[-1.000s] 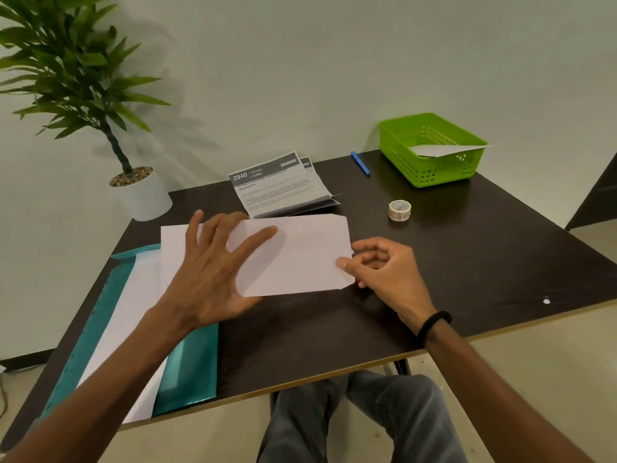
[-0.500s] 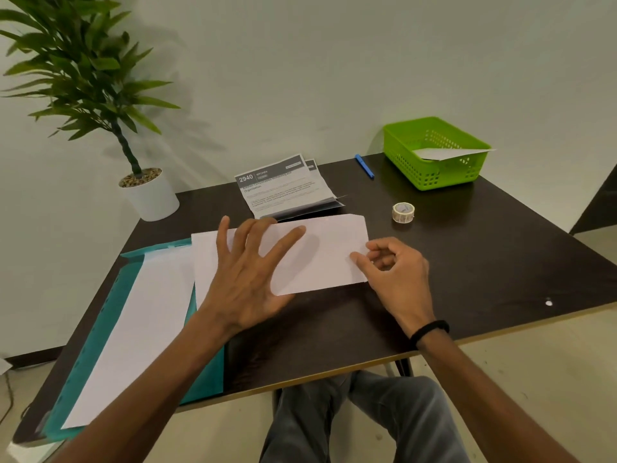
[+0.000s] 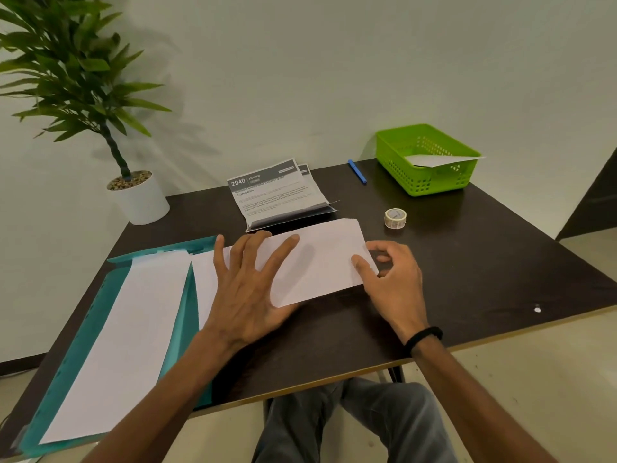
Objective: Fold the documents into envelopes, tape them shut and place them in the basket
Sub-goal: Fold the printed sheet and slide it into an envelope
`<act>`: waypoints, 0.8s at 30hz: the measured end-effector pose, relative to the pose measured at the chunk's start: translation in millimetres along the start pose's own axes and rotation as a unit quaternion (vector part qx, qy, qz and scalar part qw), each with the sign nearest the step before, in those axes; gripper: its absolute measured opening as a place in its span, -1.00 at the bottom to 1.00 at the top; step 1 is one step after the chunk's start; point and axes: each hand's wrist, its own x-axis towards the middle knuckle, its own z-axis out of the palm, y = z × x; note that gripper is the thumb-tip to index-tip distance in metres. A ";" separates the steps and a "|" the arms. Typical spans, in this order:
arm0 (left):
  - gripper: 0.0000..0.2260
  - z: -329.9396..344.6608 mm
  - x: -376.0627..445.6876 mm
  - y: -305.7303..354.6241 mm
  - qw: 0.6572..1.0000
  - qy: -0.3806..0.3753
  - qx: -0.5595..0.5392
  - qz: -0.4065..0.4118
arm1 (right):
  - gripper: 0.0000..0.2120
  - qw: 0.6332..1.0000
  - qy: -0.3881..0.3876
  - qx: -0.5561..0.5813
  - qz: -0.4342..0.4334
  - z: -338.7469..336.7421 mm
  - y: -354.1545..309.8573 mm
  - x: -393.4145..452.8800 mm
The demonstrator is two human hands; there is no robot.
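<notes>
A white envelope (image 3: pixel 320 259) lies flat across the middle of the dark table (image 3: pixel 484 262). My left hand (image 3: pixel 248 289) presses on its left half with fingers spread and straight. My right hand (image 3: pixel 390 279) pinches the envelope's right end, thumb on top and fingers curled beside it. Folded printed documents (image 3: pixel 277 195) lie just behind the envelope. A small roll of clear tape (image 3: pixel 395 218) stands to the right of them. The green basket (image 3: pixel 397 155) sits at the far right corner with a white envelope (image 3: pixel 440 159) in it.
A teal folder (image 3: pixel 80 345) with more white envelopes (image 3: pixel 133 335) on it covers the table's left side. A potted plant (image 3: pixel 137 195) stands at the far left corner. A blue pen (image 3: pixel 357 172) lies near the basket. My knees show below the table's front edge.
The envelope and both hands have slid right and a little farther from me, off the teal folder. The left hand stays flat on it and the right hand keeps its pinch.
</notes>
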 end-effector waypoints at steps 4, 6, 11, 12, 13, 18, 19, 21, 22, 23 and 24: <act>-0.12 -3.6 2.6 -12.8 0.996 -0.037 -0.080 0.001 | -0.71 0.989 -0.042 0.124 0.065 -10.9 -2.0 2.8; -0.10 -4.9 1.6 -19.8 0.992 -0.054 -0.111 -0.001 | -0.69 0.981 -0.080 0.162 0.075 -14.0 -3.7 1.2; -0.05 -6.5 0.2 -24.2 0.989 -0.074 -0.127 0.021 | -0.44 0.959 -0.153 0.226 0.076 -20.6 -4.5 1.1; -0.05 -6.8 0.2 -23.4 0.989 -0.074 -0.128 0.026 | -0.40 0.954 -0.169 0.236 0.078 -22.1 -4.0 2.1; -0.05 -6.7 0.1 -23.1 0.988 -0.075 -0.129 0.030 | -0.37 0.948 -0.184 0.247 0.081 -23.4 -4.1 2.9; -0.06 -6.3 4.0 -21.0 0.989 -0.072 -0.115 0.054 | -0.32 0.939 -0.231 0.241 0.079 -26.7 -4.8 3.5; -0.07 -6.1 5.1 -20.4 0.990 -0.069 -0.106 0.063 | -0.33 0.944 -0.230 0.224 0.070 -25.8 -4.9 2.9; -0.09 -6.4 7.1 -19.1 0.991 -0.066 -0.089 0.077 | -0.36 0.956 -0.226 0.181 0.049 -22.9 -5.0 1.3; -0.10 -6.6 8.1 -18.2 0.991 -0.068 -0.079 0.082 | -0.39 0.960 -0.225 0.162 0.040 -21.8 -5.9 0.5; -0.12 -6.2 9.4 -17.8 0.992 -0.070 -0.068 0.085 | -0.42 0.962 -0.224 0.150 0.035 -21.0 -7.0 0.0; -0.13 -5.6 10.9 -16.5 0.992 -0.072 -0.054 0.087 | -0.45 0.963 -0.222 0.146 0.035 -21.0 -8.0 -0.6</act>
